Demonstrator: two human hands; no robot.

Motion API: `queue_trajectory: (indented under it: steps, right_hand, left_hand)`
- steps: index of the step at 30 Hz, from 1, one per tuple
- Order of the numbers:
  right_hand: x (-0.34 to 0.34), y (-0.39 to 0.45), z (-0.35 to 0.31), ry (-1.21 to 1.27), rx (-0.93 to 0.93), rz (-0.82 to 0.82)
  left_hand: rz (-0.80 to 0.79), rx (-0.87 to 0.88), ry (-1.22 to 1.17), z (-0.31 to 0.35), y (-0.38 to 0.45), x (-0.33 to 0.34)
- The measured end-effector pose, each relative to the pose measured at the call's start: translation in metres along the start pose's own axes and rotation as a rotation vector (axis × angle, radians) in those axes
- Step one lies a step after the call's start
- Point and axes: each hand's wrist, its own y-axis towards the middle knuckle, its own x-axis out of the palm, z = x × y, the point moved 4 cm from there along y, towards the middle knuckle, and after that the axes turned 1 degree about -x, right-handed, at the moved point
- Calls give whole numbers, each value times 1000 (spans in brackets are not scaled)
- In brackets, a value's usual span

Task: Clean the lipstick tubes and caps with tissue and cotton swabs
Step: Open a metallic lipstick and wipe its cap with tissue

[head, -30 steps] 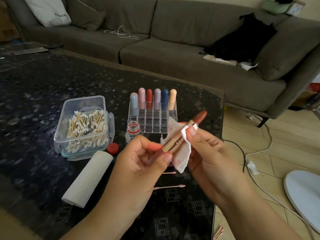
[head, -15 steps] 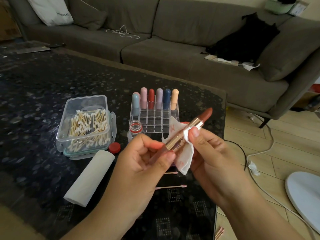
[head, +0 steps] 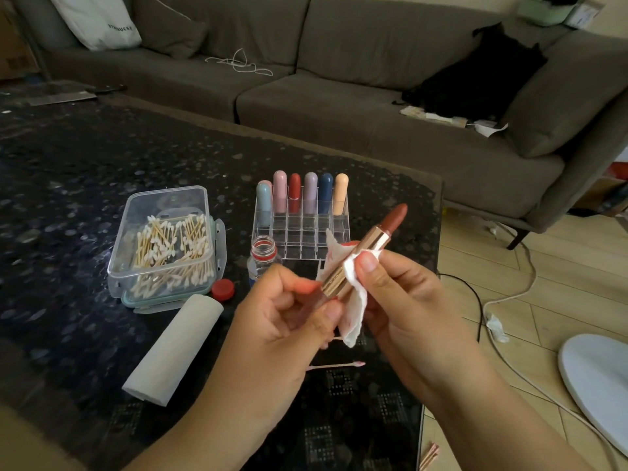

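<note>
The table (head: 85,171) is a dark, glossy slab with a pale speckled pattern, and it fills the lower left of the view, its right edge running down beside a light wood floor (head: 543,294). Behind it stretches a grey-brown sofa (head: 339,107) with a white cushion (head: 98,22) at the left end, a loose white cord on the seat and a black heap of cloth (head: 475,79) toward the right. A white cable (head: 509,290) trails across the floor near a round white base (head: 598,379).

On the table sits a clear box of cotton swabs (head: 166,246), a red bottle cap (head: 223,289) just beside it, and a roll of tissue (head: 173,348) lying in front. A clear rack (head: 302,229) holds six capped lipsticks in its back rows, with a small open bottle (head: 263,256) standing at its front left corner. A used swab (head: 336,365) lies flat below the hands.

Above the table's right part, the left hand (head: 272,334) pinches the lower end of an open lipstick (head: 360,253) between curled fingers and thumb — the gold tube tilts up to the right, the brown-red stick bare. The right hand (head: 414,307) curls round a stained piece of tissue (head: 353,300), its thumb pressing the tissue against the gold tube.
</note>
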Motion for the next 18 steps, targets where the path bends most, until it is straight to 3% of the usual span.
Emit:
queue_trajectory:
  steps: [4, 11, 16, 18]
  right_hand:
    - [-1, -1, -1, 48, 1, -39]
    - [-3, -2, 1, -5, 5, 46]
    - [0, -3, -4, -12, 0, 12]
    - [0, -3, -3, -24, 3, 15]
  left_hand:
    - [-69, -151, -111, 1, -3, 6]
    - [34, 46, 36, 4, 1, -1]
    - [-39, -97, -52, -2, -2, 4]
    - [-25, -65, -21, 0, 0, 2]
